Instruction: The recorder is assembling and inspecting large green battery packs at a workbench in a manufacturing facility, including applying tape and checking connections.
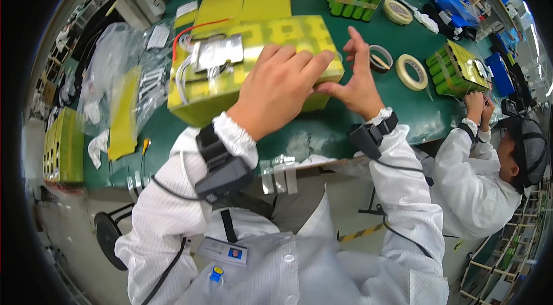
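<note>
In front of me on the green table lies a large battery pack (276, 31) wrapped in yellow-green sheet, with a silver-covered circuit board (219, 53) and red and white wires at its left end. My left hand (282, 83) is closed over the pack's near right part, knuckles up. Its fingertips are hidden, so what they pinch does not show. My right hand (360, 83) is at the pack's right end, fingers raised and apart. Its thumb reaches to the pack's edge, close to the left fingers.
Right of the pack lie a dark-cored tape roll (380, 58) and a cream tape roll (412, 72). Green-cell packs (354, 0) stand farther back. A co-worker (478, 172) handles another pack (458, 69) at right. Plastic bags (109, 69) and a yellow sheet (124, 112) lie left.
</note>
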Demonstrator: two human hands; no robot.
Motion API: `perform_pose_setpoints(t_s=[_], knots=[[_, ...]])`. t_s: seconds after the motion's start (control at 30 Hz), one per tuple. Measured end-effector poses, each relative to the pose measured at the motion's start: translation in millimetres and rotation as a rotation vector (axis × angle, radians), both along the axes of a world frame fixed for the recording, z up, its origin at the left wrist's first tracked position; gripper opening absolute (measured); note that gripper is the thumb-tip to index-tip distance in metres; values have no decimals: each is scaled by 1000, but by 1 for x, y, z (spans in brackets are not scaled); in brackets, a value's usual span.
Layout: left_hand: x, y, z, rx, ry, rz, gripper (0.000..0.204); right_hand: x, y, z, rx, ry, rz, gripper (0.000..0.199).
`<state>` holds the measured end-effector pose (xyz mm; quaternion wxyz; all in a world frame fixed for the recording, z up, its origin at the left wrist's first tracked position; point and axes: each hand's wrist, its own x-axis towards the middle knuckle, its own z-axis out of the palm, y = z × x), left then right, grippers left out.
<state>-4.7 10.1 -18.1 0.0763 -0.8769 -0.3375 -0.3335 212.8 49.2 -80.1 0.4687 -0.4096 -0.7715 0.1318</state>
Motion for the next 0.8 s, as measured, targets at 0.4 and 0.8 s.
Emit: perform_pose_setpoints(t_s=[0.4,0.8], knots=[[-100,-78,32,17,40,76,60,29,-82,9,-22,-69,-277,105],[-298,-234,-39,-253,-188,674,25,-153,-163,51,-8,-400,366,34]])
